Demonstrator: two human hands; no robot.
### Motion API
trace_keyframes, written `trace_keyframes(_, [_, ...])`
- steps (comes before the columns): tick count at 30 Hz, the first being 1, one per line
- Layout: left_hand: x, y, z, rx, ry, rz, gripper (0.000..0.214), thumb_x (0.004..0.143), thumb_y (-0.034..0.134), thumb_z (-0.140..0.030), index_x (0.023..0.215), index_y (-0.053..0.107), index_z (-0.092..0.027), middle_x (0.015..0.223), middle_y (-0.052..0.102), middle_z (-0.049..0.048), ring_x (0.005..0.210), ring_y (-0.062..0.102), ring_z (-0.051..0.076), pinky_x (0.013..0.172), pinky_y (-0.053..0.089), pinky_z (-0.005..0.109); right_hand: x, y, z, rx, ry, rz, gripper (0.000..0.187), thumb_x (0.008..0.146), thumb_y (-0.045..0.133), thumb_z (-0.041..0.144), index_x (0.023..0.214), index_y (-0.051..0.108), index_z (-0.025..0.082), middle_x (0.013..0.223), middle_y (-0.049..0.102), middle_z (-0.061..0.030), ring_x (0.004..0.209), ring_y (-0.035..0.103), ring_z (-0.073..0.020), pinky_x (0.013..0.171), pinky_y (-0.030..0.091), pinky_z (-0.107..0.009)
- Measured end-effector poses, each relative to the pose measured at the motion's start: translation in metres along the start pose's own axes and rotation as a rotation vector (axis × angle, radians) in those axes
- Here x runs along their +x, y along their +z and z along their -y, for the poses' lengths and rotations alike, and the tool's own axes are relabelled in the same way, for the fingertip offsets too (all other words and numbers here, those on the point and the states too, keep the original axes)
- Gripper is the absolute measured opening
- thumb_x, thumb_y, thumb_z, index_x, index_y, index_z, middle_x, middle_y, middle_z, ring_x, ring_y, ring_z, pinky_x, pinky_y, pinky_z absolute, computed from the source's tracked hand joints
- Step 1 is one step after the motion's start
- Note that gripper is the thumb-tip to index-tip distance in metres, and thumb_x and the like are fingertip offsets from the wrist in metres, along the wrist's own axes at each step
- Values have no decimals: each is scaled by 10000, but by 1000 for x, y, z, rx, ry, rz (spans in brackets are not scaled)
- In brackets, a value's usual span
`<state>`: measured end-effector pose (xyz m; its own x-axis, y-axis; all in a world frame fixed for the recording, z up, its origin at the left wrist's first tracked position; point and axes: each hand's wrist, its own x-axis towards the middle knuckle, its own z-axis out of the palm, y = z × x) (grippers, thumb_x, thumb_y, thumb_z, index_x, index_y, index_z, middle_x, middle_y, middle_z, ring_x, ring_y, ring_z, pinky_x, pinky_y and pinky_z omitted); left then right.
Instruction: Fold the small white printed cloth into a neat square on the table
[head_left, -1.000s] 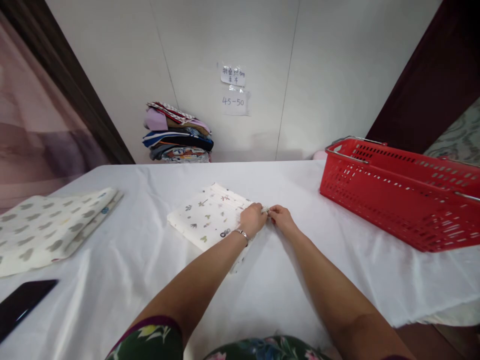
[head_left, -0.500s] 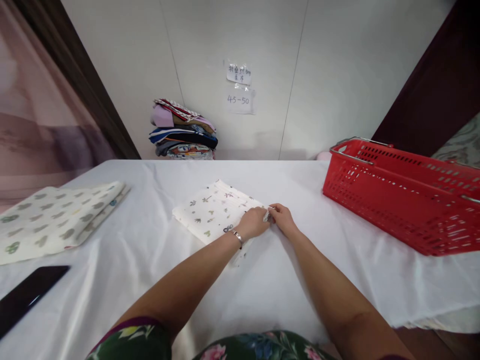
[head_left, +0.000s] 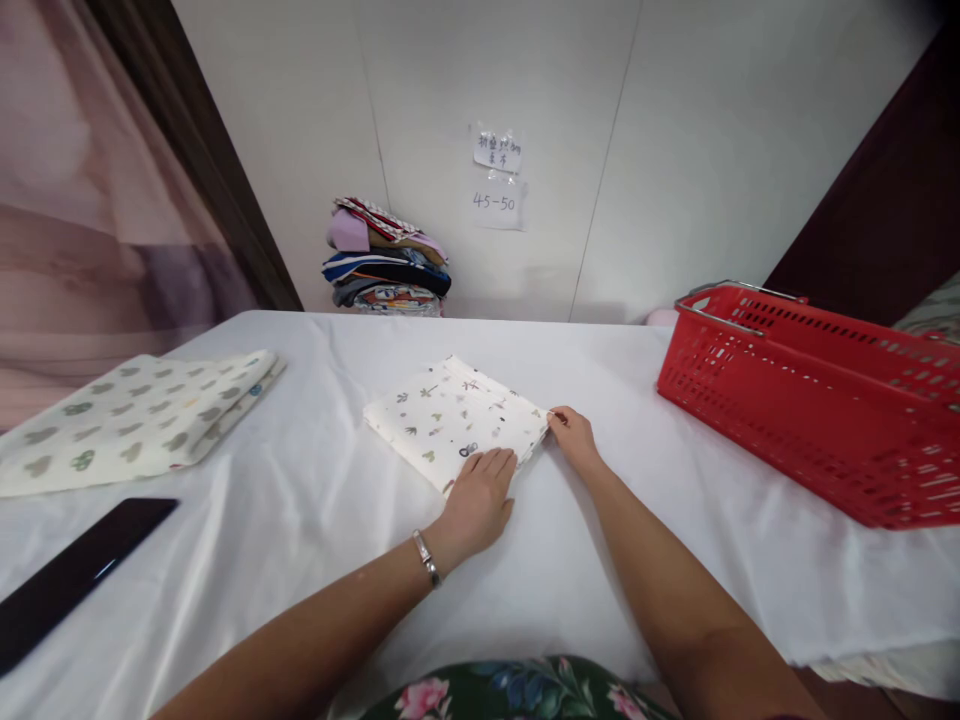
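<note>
A folded white cloth (head_left: 427,410) printed with small plants and other figures lies flat at the middle of the table. My left hand (head_left: 480,500) rests on its near edge, palm down with the fingers stretched out; a silver bracelet circles that wrist. At the cloth's right corner, my right hand (head_left: 572,435) pinches the fabric between thumb and fingers. Part of the near edge is hidden under my left hand.
A second folded cloth (head_left: 142,415) with cactus and cloud-like prints lies at the left, above a black phone-like slab (head_left: 82,570). On the right stands a red basket (head_left: 810,400). Folded fabrics (head_left: 390,260) are stacked behind the white-covered table (head_left: 600,600).
My left hand has let go of the right corner and moved left and nearer, now flat on the near edge. The cloth's loose near flap no longer hangs out. My right hand still pinches the corner.
</note>
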<state>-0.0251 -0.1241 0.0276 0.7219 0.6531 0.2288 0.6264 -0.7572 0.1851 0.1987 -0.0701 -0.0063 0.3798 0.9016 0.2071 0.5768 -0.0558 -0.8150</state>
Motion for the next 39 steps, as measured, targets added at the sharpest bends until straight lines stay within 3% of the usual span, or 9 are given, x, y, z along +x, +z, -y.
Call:
trace_keyframes(4, [-19,0,5,26,-1,-22,557,772,445,-165,1323,364,-164,1380,390,90,1271,322,233,1071,187,448,-4,-4,2,-98,-59,-13,277,771,484,336,974,631,219,1015,618,-52,934,530,-201,861,383,-342])
trace_keyframes(8, [-31,-3,6,39,2,-4,595,764,422,-128,1350,336,-179,1387,384,75,1290,297,231,1085,137,486,-6,-2,-2,-100,-264,80,374,816,410,283,1151,562,216,1278,495,-49,1204,389,-194,1006,300,-363])
trace_keyframes(11, [-34,-10,7,42,17,31,636,731,415,-75,1352,340,-192,1385,388,76,1293,298,232,1085,125,510,-7,-2,-4,-38,-328,212,374,833,360,266,1136,575,227,1237,538,-30,1151,462,-173,1000,326,-360])
trace_keyframes(15, [-43,-22,24,21,29,35,657,696,408,-27,1316,402,-245,1349,443,40,1294,305,224,1087,110,523,-13,-11,6,26,-241,267,310,787,437,295,1012,636,222,1075,628,-40,994,562,-193,891,413,-342])
trace_keyframes(21, [-78,-32,58,16,-116,-41,692,649,356,62,1218,503,-303,1309,487,-22,1294,307,179,1078,203,459,-30,-23,32,-105,-175,526,157,703,528,295,767,657,232,804,660,-20,708,600,-175,641,464,-277])
trace_keyframes(24, [-85,-31,60,-3,-142,-91,602,698,408,8,1223,497,-272,1307,488,3,1289,309,192,1071,226,442,-36,-21,40,-194,-276,487,146,718,503,278,760,635,234,853,642,-24,726,589,-175,623,463,-281])
trace_keyframes(28, [-82,-26,56,-40,-164,-173,407,769,491,-134,1160,543,-237,1262,514,49,1224,380,214,1033,284,427,-49,-10,50,-166,-485,321,213,771,470,258,923,620,239,1099,574,-58,982,544,-216,735,477,-321])
trace_keyframes(34, [-80,-26,55,-38,-210,-242,260,817,483,-191,1055,585,-215,1066,561,67,1023,478,203,881,390,358,-66,5,64,-218,-738,450,272,801,544,291,1065,597,252,1121,580,-61,1016,533,-223,886,427,-371])
trace_keyframes(39, [-80,-27,57,-40,-211,-262,210,838,476,-219,1011,595,-213,935,565,53,879,496,184,774,403,329,-65,5,66,-253,-845,502,268,821,533,289,1075,598,233,1082,590,-77,993,538,-225,855,438,-389])
